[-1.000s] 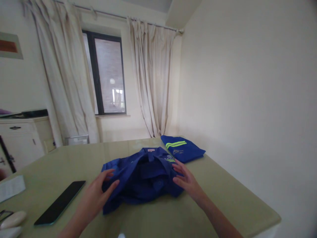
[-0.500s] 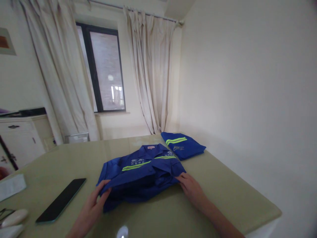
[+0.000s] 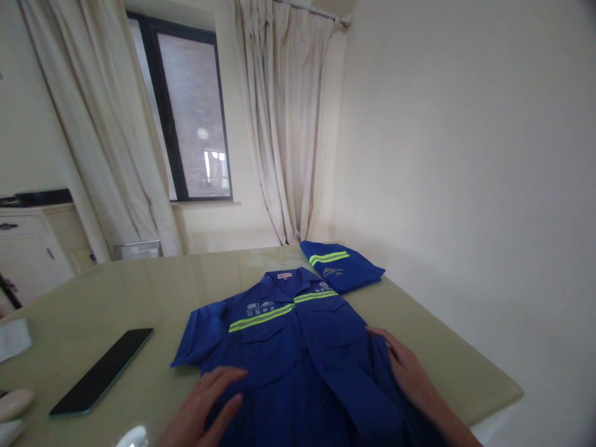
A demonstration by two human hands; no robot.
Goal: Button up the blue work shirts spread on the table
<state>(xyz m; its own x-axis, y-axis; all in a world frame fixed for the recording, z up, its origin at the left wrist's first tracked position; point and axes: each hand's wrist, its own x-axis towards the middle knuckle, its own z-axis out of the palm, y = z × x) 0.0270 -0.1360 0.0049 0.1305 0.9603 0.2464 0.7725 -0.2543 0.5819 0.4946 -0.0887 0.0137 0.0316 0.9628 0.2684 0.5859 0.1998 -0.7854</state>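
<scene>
A blue short-sleeved work shirt (image 3: 279, 347) lies front up on the table, its collar toward the far side. It has yellow-green reflective stripes, white printing on the chest and flap pockets. My left hand (image 3: 209, 400) is over the lower left part of the shirt, thumb and fingers apart. At the shirt's right side, my right hand (image 3: 412, 372) has its fingers closed on the cloth near the sleeve; part of its grip is hidden. Past the collar, at the right, sits a folded blue garment (image 3: 347, 270) with a similar stripe.
A black phone or tablet (image 3: 105, 369) lies on the greenish table (image 3: 153, 292), left of the shirt. Paper (image 3: 13, 340) and a pale rounded object (image 3: 16, 405) are at the left edge. A wall (image 3: 465, 186) rises along the right; curtains (image 3: 284, 124) and a window stand behind.
The shirt's lower part, earlier raised and folded up between both hands, now lies spread toward me. My left hand has let go of the hem; my right hand has moved right along the side.
</scene>
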